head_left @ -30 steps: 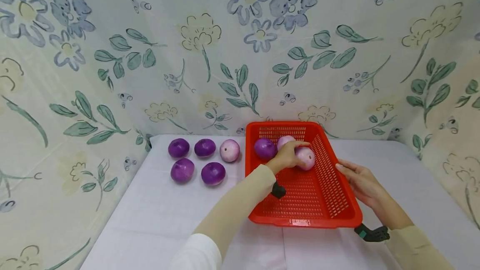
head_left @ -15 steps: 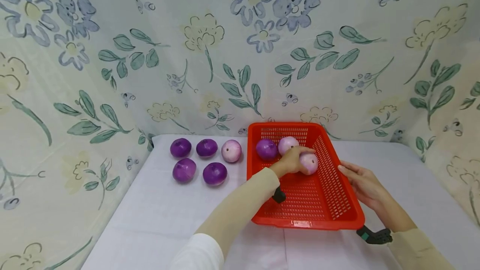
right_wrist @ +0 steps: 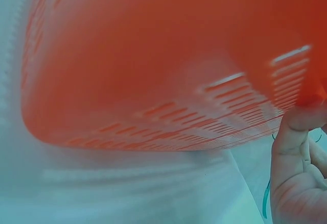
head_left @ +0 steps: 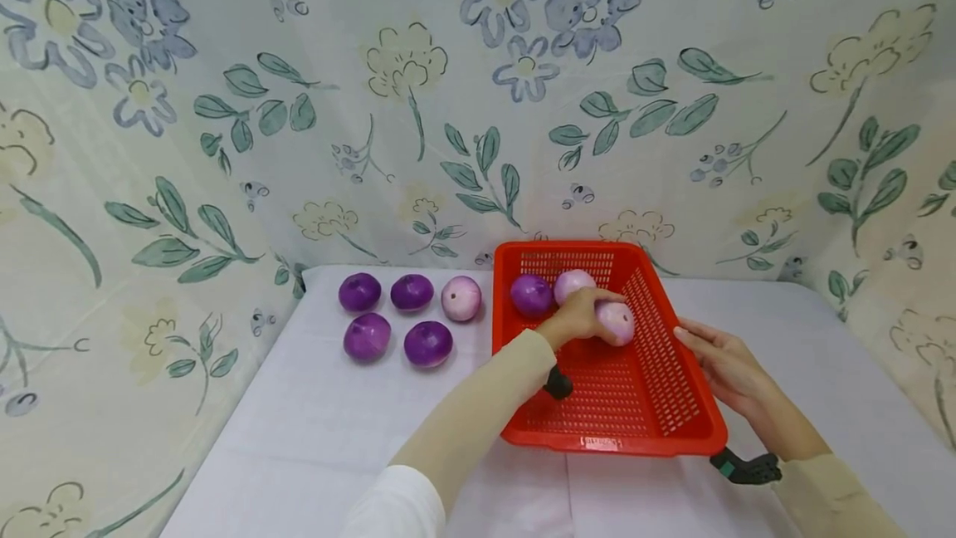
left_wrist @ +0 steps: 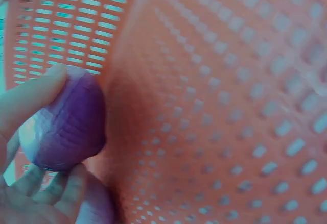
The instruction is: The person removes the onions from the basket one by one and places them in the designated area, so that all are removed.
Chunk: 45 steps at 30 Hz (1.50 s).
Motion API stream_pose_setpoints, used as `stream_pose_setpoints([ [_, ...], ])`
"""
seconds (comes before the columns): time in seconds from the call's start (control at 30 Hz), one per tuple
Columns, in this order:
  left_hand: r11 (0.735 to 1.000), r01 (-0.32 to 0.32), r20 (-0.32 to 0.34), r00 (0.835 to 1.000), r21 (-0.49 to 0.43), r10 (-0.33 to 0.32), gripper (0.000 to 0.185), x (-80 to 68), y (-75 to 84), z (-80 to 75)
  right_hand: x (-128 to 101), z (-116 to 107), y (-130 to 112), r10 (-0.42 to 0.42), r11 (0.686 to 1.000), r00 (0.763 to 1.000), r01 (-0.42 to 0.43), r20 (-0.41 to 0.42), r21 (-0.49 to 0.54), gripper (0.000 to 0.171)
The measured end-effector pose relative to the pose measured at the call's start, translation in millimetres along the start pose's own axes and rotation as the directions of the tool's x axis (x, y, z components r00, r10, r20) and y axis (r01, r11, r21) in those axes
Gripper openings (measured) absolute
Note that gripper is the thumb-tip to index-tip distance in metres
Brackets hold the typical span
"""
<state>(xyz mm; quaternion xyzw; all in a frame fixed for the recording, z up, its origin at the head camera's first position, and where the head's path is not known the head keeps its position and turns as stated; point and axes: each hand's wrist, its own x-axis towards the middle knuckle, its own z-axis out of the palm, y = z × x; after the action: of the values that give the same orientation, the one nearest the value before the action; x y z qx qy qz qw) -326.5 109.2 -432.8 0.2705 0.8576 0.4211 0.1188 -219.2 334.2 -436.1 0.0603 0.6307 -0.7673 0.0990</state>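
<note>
The left hand (head_left: 578, 315) curls its fingers round a pale onion (head_left: 616, 321) low inside the red basket (head_left: 675, 393), beside two others at its far end, while the right hand (head_left: 720, 364) lies with straight fingers against the basket's right rim, likely steadying it.

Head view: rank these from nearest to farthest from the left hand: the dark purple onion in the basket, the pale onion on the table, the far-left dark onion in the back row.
1. Dark purple onion in the basket, just left of the left hand.
2. Pale onion on the table, outside the red basket, beside its left wall.
3. Far-left dark onion, at the back row's left end.
</note>
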Motion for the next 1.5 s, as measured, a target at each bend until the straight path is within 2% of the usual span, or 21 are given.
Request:
stream_pose_setpoints([
  [0.23,0.994,0.016,0.029,0.999,-0.105,-0.013,0.06,-1.3,4.2,-15.2,0,1,-1,0.015,1.0,1.0,-0.015,-0.007,-0.007,0.021],
  [0.43,0.991,0.032,0.046,0.999,-0.133,-0.026,0.058,-7.2,13.0,-28.2,0,1,-2,0.024,0.999,1.0,-0.024,-0.017,-0.033,0.044],
  [0.5,0.989,0.028,0.056,0.998,-0.148,-0.019,0.058,-10.2,17.4,-32.3,0,1,-2,0.025,0.999,1.0,-0.026,-0.019,-0.032,0.04],
  [0.67,0.978,0.013,0.074,0.997,-0.208,0.002,0.057,-19.3,28.9,-44.6,0,0,-2,0.014,1.0,1.0,-0.014,-0.013,-0.006,0.017],
  [0.9,0.963,-0.048,0.089,0.993,-0.264,0.074,0.053,-34.3,43.7,-64.0,0,1,-3,0.025,1.0,1.0,-0.025,-0.017,-0.009,0.024],
  [1.1,0.957,-0.086,0.102,0.988,-0.275,0.118,0.056,-49.5,52.3,-79.7,-1,1,-2,0.032,0.999,0.999,-0.032,-0.01,0.002,0.015],
  [1.5,0.939,-0.146,0.093,0.979,-0.312,0.183,0.057,-82.2,52.7,-109.2,0,-1,0,0.011,1.0,1.0,-0.011,0.006,0.023,0.015],
])
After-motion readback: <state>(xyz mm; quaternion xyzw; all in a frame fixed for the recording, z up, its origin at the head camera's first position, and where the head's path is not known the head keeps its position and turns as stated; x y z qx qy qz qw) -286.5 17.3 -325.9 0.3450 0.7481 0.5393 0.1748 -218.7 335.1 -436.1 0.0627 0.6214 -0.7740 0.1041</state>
